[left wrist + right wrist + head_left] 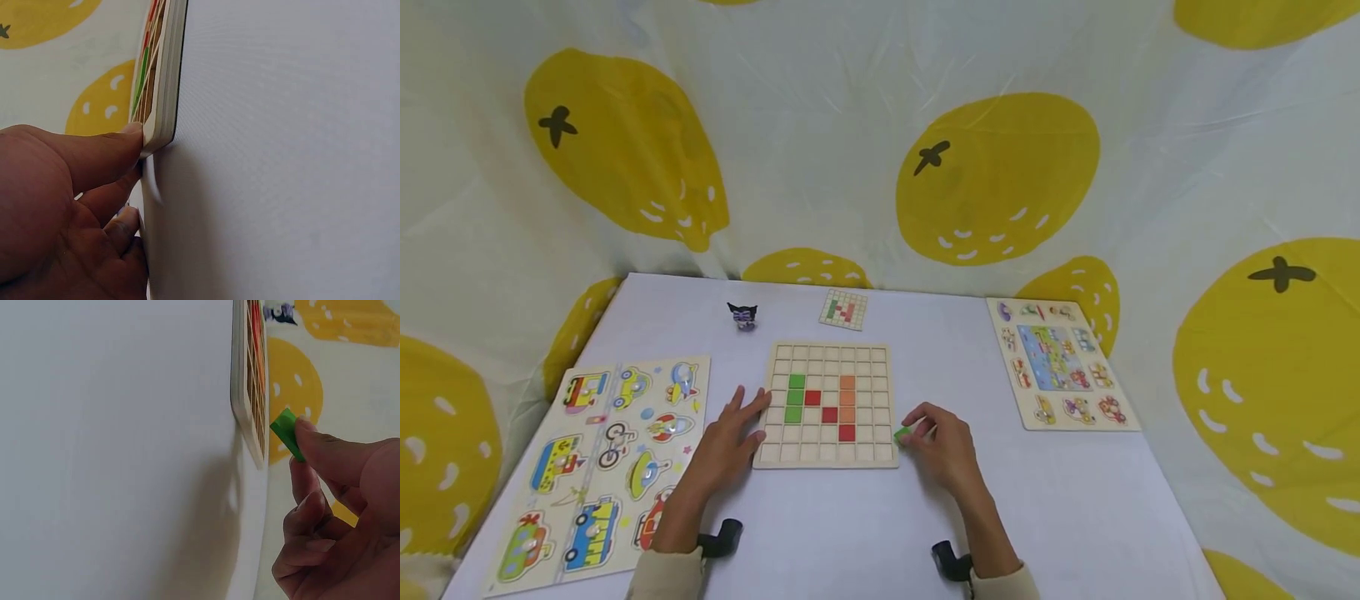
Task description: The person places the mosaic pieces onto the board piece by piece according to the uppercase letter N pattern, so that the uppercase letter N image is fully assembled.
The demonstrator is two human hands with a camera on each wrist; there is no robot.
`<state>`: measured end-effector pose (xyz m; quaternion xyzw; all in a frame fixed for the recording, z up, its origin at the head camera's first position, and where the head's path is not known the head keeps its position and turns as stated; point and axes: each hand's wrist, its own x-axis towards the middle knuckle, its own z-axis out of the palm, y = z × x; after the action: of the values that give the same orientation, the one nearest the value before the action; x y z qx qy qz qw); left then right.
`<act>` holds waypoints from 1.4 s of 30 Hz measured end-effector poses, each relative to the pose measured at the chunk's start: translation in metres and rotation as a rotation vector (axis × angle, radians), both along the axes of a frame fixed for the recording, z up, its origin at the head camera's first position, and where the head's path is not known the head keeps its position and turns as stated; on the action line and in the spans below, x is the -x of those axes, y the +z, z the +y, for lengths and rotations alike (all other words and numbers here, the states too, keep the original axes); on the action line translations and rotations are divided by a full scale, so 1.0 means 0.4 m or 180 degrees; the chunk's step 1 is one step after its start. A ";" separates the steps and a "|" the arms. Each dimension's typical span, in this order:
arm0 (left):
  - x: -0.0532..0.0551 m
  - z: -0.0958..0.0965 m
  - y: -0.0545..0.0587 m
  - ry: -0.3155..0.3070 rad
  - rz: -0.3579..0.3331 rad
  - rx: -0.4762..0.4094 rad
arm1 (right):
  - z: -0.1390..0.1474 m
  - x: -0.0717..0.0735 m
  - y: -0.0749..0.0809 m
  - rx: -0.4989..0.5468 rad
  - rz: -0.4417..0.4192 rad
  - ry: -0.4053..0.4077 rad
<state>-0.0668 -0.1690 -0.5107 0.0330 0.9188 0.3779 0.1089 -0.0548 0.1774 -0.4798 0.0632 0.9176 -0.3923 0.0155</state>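
Note:
A square wooden grid board lies flat in the middle of the table. In it sit a column of green tiles, a diagonal of red tiles and a column of orange tiles. My left hand touches the board's left edge, fingers spread; the left wrist view shows the thumb against the board's rim. Just off the board's lower right side, my right hand pinches a green square tile between thumb and fingertips, above the tabletop.
Behind the board lie a small pattern card and a dark figurine. A vehicle puzzle board is at left, partly under the left forearm. Another picture puzzle lies at right. A lemon-print curtain stands behind the table.

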 end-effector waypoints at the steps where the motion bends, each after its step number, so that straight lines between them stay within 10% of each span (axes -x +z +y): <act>1: 0.000 0.000 -0.001 0.0001 0.0002 -0.0010 | -0.013 -0.002 0.000 0.0020 0.0005 0.0017; 22: 0.001 -0.004 0.009 -0.0003 -0.0081 -0.0022 | -0.270 0.020 0.003 0.0259 0.0130 0.0533; 42: -0.001 -0.009 -0.003 -0.0034 0.0103 -0.0022 | -0.390 0.054 -0.029 -0.0312 0.0098 0.0602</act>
<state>-0.0663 -0.1724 -0.5119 0.0444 0.9189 0.3799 0.0960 -0.0763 0.0213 -0.4913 -0.0291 0.9376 -0.3446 0.0352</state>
